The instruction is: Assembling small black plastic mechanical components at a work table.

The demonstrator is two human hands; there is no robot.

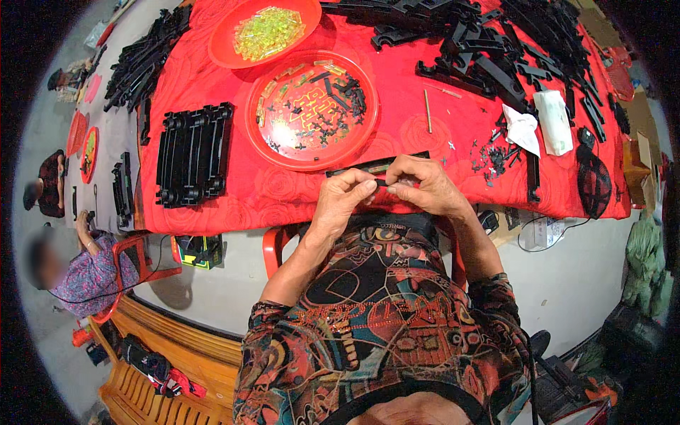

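Note:
At the near edge of the red-covered table, my left hand point(345, 200) and my right hand point(426, 187) are both closed in a pinch, fingertips almost meeting. Between them is a small black plastic piece point(381, 183), mostly covered by the fingers. Just beyond the fingertips lies a long black plastic bar point(418, 156) with a yellowish insert in its middle; my hands hide part of it. Farther off, a round red tray point(253, 134) holds small black parts and yellow-green vials. Left of that tray is a stack of black plastic bars point(193, 156).
A red bowl point(219, 55) of yellow-green vials stands behind the tray. Black parts point(489, 57) pile up at the back right. Small black bits point(492, 159), a white roll point(553, 122), crumpled tissue point(521, 129) and a black fan point(593, 184) sit at right. Another person point(92, 273) sits far left.

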